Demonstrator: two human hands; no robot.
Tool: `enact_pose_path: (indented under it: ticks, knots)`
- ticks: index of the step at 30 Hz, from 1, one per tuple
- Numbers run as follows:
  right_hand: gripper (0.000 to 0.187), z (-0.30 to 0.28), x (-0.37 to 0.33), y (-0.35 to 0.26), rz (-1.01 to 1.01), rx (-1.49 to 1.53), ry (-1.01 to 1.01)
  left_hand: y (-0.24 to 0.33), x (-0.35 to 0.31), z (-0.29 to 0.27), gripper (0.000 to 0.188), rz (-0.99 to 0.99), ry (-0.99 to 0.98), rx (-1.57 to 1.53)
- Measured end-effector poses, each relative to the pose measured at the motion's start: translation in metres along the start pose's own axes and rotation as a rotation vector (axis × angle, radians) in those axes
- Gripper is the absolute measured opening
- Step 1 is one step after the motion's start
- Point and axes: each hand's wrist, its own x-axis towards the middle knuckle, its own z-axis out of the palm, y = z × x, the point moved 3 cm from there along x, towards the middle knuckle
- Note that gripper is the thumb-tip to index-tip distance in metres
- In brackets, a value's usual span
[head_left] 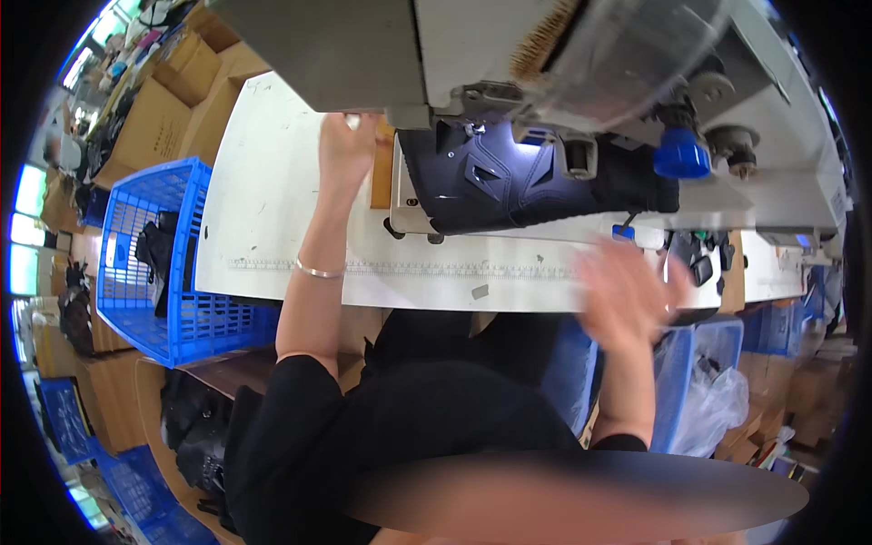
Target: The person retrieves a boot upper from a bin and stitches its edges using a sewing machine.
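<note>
A black, leather-like stitched piece [490, 186] with angular raised patches lies on the bed of a sewing machine [490, 100], partly under its head. My left hand [348, 150] is beside the left end of that piece, next to a brown strip [381, 173]. Its fingers are curled in, and a small white spot shows at the fingertips; what they hold, if anything, cannot be made out. Nearer to me on the right, my right hand [629, 292] is smeared by motion over the table's front edge. It appears apart from the black piece.
The white table [272, 182] has a printed ruler strip along its front. Left of it stands a blue crate [150, 318] with black pieces inside. Small black parts [699, 259] lie at the table's right. Cardboard boxes [173, 113] and plastic-lined blue bins [677, 381] stand around.
</note>
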Motion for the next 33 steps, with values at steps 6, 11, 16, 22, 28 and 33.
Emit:
enact_pose_path:
  ticks: [6,11,16,22,28,33]
  knots:
    - [0.029,0.122,0.009,0.072,0.132,0.072,0.122,0.010,0.027,0.003,0.008,0.909,-0.006,0.637]
    - [0.031,0.168,0.021,0.120,0.275,-0.069,-0.103,-0.005,-0.039,0.009,0.045,0.411,-0.258,0.423]
    - [0.034,0.171,0.025,0.122,0.314,-0.017,-0.171,-0.018,-0.041,0.012,0.061,0.390,-0.220,0.456]
    - [0.037,0.200,0.011,0.135,0.382,0.031,-0.220,-0.017,-0.023,0.014,0.069,0.209,-0.515,0.299]
    - [0.041,0.210,0.026,0.128,0.547,0.142,-0.225,0.012,-0.137,0.033,0.071,0.092,-0.384,0.334]
    - [0.052,0.144,-0.046,0.065,1.196,1.545,0.179,0.056,-0.177,-0.006,0.062,0.436,-0.691,0.336]
